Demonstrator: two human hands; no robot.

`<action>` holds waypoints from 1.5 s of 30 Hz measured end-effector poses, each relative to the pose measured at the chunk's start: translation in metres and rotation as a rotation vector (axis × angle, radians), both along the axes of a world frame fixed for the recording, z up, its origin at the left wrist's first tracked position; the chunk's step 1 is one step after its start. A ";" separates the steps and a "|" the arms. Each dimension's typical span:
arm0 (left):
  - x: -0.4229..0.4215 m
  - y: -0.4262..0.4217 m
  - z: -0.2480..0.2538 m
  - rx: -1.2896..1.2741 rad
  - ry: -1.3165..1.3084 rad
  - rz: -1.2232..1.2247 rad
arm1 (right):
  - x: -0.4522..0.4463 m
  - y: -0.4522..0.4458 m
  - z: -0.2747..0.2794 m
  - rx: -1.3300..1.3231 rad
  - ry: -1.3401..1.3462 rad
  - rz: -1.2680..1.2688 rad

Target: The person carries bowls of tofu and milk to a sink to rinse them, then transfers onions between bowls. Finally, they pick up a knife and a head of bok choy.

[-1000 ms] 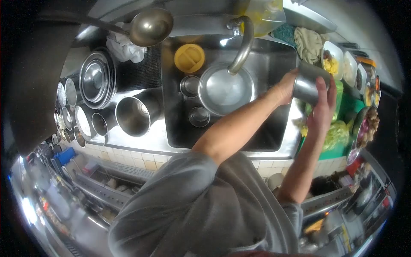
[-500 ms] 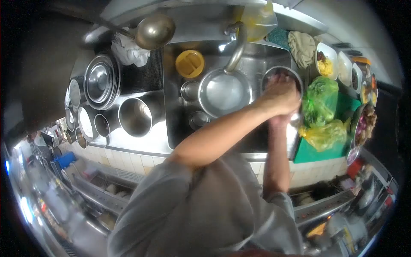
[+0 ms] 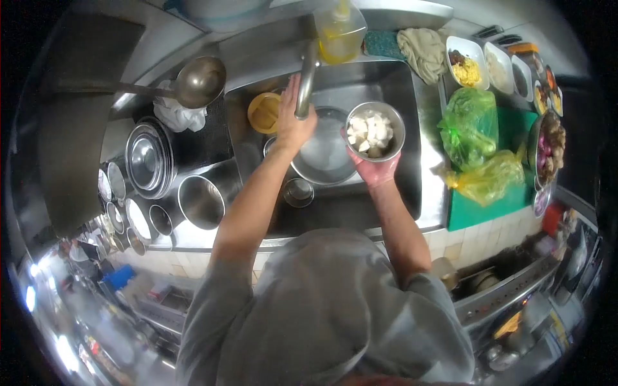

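My right hand [image 3: 374, 170] holds a round metal bowl [image 3: 400, 128] from below, over the right half of the sink [image 3: 386, 83]. White chunks of food [image 3: 369, 132], cut small, lie inside; I cannot tell what food they are. My left hand [image 3: 296, 121] is stretched out flat against the left side of the faucet spout [image 3: 304, 90], its fingers pointing away from me. Below the spout, a wide metal basin [image 3: 322, 175] with water stands in the sink, partly covered by the held bowl.
A yellow round container [image 3: 261, 110] and a small metal cup [image 3: 299, 192] are in the sink's left part. Stacked metal bowls [image 3: 147, 157] and a deep pot [image 3: 201, 201] stand left. Right are a green bag [image 3: 473, 128], a yellow bag [image 3: 492, 180] and a green board [image 3: 467, 215].
My left hand has come out of the metal bowl and moved left to the faucet. My right hand has brought the bowl leftward, and its white chunks now show.
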State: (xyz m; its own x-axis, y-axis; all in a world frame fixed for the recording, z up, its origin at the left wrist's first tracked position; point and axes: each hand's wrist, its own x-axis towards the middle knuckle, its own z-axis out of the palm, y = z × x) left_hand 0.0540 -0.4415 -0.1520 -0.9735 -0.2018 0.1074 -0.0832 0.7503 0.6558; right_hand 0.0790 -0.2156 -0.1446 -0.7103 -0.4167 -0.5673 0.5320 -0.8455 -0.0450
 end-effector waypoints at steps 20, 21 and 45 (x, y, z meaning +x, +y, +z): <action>-0.049 0.018 -0.056 1.613 -0.046 0.382 | -0.008 -0.034 0.017 0.025 0.055 0.107; -0.051 0.017 -0.058 1.632 -0.080 0.388 | -0.009 -0.034 0.019 0.014 0.061 0.109; 0.005 0.053 0.116 -0.128 -0.198 -0.383 | -0.013 -0.056 0.012 -0.003 0.074 0.160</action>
